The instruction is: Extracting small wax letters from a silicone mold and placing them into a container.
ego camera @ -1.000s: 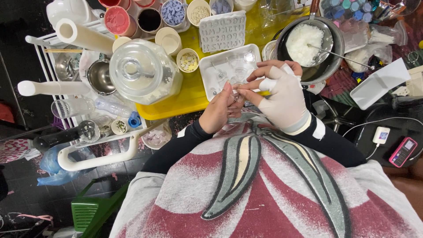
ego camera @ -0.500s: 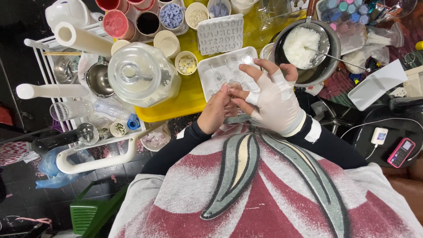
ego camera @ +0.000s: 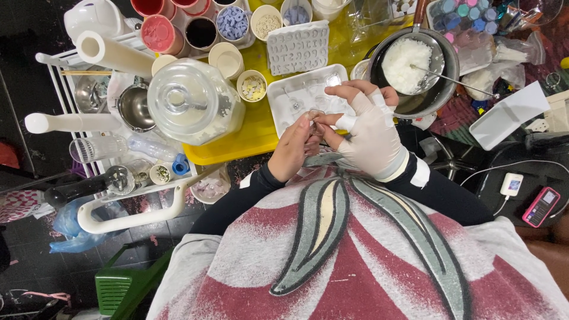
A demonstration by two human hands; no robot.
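A: Hands status? 
B: Left hand (ego camera: 294,148) and gloved right hand (ego camera: 370,133) are meeting fingertip to fingertip, pinching a small clear piece (ego camera: 312,120) over the white tray's (ego camera: 284,95) near edge, probably so drips are landing inside.

Both hands (ego camera: 332,133) over white tray (ego camera: 283,95)

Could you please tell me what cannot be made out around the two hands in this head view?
- Small item pinched at the left hand: too small, hidden by fingers.
- Right hand: covers part of the white tray.
- Grey mould: relief too small.
- Cups at top: cut off by edge.
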